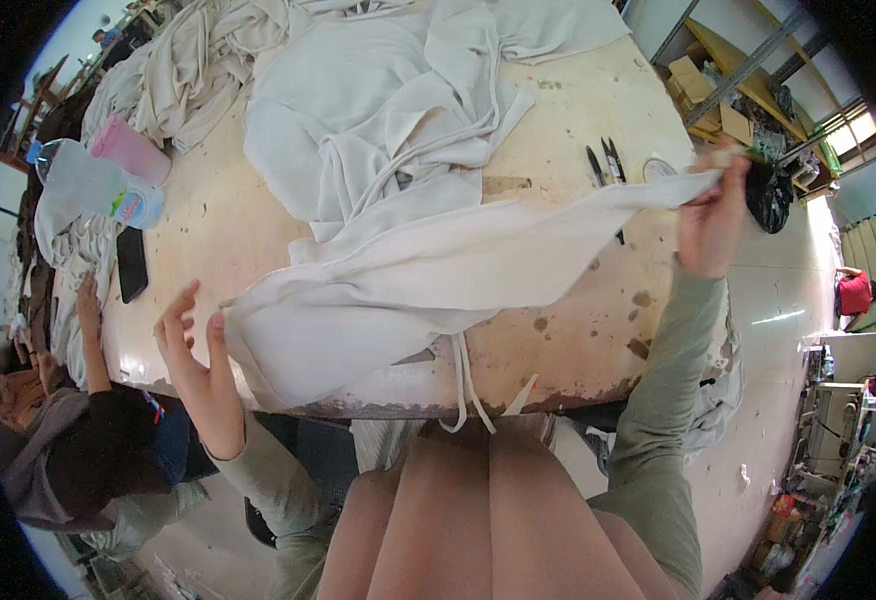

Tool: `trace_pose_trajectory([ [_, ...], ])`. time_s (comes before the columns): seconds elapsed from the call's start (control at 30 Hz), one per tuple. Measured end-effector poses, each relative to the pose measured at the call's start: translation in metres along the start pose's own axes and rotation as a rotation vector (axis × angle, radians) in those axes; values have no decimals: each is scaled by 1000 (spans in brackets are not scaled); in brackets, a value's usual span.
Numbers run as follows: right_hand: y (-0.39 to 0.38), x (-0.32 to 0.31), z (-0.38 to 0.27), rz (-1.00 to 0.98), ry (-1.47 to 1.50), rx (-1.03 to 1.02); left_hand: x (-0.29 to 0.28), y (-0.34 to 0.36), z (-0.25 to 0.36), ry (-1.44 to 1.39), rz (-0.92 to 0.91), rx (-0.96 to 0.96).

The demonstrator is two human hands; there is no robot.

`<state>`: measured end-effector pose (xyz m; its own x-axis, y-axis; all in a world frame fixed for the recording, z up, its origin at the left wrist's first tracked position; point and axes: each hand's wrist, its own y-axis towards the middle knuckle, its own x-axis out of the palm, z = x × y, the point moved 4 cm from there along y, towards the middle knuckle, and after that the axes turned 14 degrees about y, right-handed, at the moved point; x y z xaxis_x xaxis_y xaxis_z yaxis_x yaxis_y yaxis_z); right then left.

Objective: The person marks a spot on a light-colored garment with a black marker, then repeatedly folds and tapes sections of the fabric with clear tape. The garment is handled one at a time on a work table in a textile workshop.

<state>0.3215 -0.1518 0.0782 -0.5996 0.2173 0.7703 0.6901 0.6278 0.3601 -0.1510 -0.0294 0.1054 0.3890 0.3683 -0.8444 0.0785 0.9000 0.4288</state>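
Observation:
A long off-white fabric piece (408,285) stretches across the near part of the worktable, one end raised at the right. There my right hand (713,220) is closed on its narrow tip and holds it above the table's right edge. My left hand (201,375) is at the left end of the fabric, fingers spread and thumb beside the cloth's edge, gripping nothing. Two thin fabric strips (461,375) hang over the table's front edge. Behind lies a crumpled heap of the same pale fabric (358,110).
The worktable (598,340) has stains and a worn front edge. A clear plastic bottle (93,185), a pink cup (133,148) and a black phone (132,265) are at the left. Pens (613,160) lie at the right. Another person (88,440) is at the left; shelves (738,80) stand at the far right.

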Motion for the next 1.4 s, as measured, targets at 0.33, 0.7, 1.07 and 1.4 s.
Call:
trace_pose_trajectory([
  [0.33,-79,165,102,-663,-520,179,36,-17,120,-1046,-560,142],
  [0.7,-82,132,120,-831,-528,348,14,33,130,-1195,-526,133],
  [1.07,-85,135,125,-494,-137,694,44,40,159,-1242,-670,183],
  [1.4,-95,110,125,-467,-376,792,78,54,133,-1249,-342,-81],
])
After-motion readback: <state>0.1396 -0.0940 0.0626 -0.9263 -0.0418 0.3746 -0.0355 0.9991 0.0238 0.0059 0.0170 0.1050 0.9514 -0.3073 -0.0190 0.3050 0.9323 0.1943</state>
